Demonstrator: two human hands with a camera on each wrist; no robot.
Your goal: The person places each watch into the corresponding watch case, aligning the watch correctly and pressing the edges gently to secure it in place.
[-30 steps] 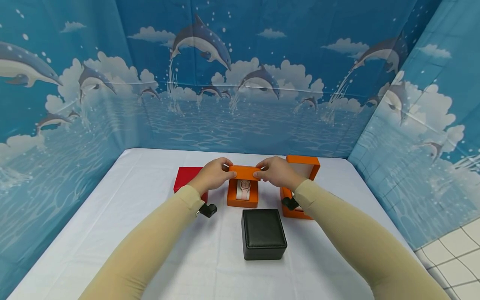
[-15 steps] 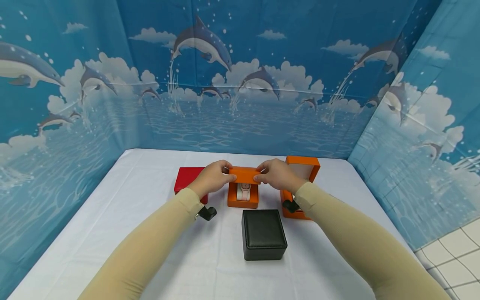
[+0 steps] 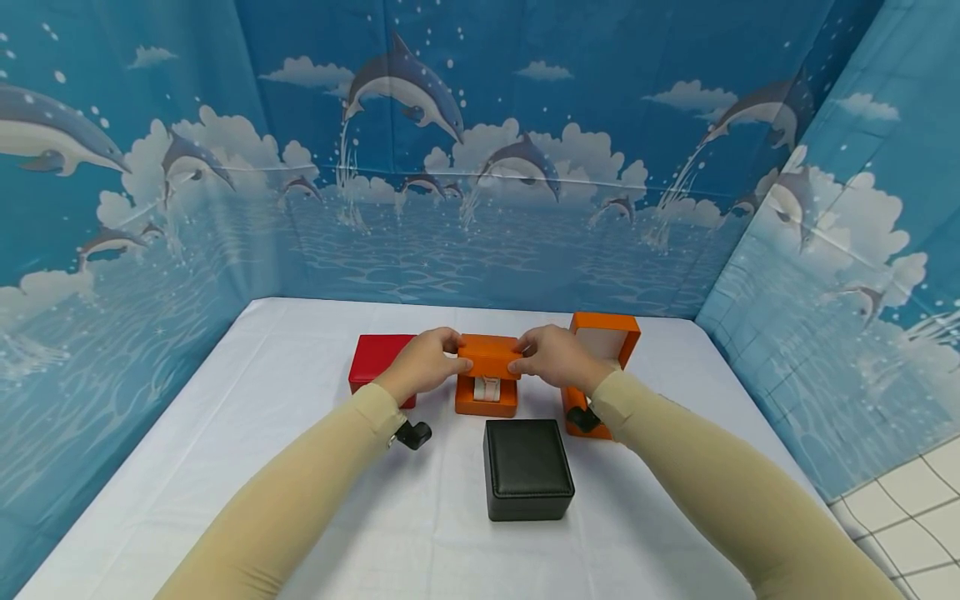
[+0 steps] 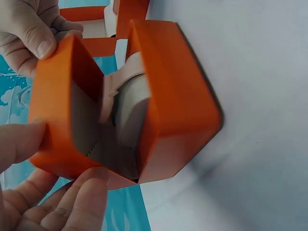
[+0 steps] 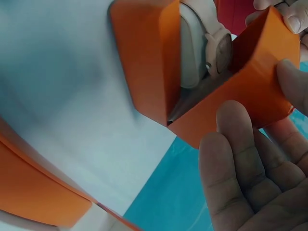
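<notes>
In the head view a small orange watch box (image 3: 487, 407) stands between the hands with its hinged lid (image 3: 489, 357) tilted partway down. Inside, a pink-strapped wristwatch (image 5: 220, 50) sits round a pale cushion (image 4: 134, 108). My left hand (image 3: 424, 362) pinches the lid's left end between thumb and fingers. At the lid's right end my right hand (image 3: 558, 358) holds it the same way, thumb on the near side. Both wrist views show a gap between lid and base, and the lid's inner lining.
A black leather box (image 3: 528, 467) stands nearer the front, closed. To the left lies a red box (image 3: 375, 360), partly behind the left hand. A larger orange box (image 3: 606, 323) with raised lid is partly hidden by the right arm. White cloth (image 3: 187, 467) covers the table.
Both hands have swung the orange box's lid forward and down. It now covers the watch face in the head view, leaving only the strap's lower part visible.
</notes>
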